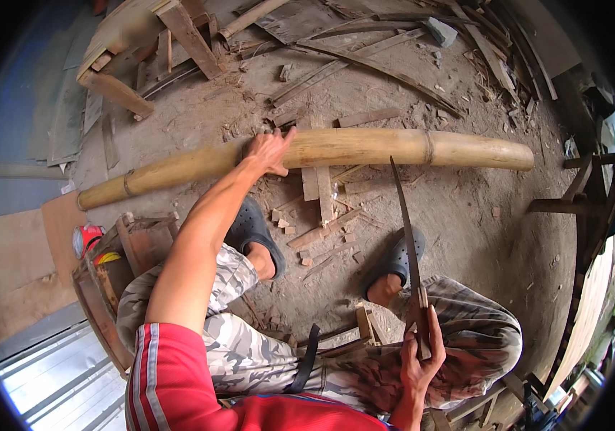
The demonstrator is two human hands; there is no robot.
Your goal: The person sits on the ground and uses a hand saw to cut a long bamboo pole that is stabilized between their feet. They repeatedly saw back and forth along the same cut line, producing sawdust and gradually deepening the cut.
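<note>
A thick yellow bamboo pole [365, 147] lies crosswise in front of me, resting about its middle on a wooden piece. My left hand [270, 152] is closed over the pole left of its middle, thumb on the near side. Low on the right, my right hand [422, 359] grips the handle of a handsaw [409, 241], forefinger stretched along it. The long dark blade tapers away from me, seen nearly edge-on. Its tip appears close to the pole's near side; whether they touch I cannot tell.
Between my feet lie small wood offcuts [307, 233]. A wooden stand [178, 43] is at the far left, and long wood strips [386, 65] litter the far ground. A wooden box-like piece [110, 287] with a red can [88, 239] stands left. Dark timber [573, 205] sits right.
</note>
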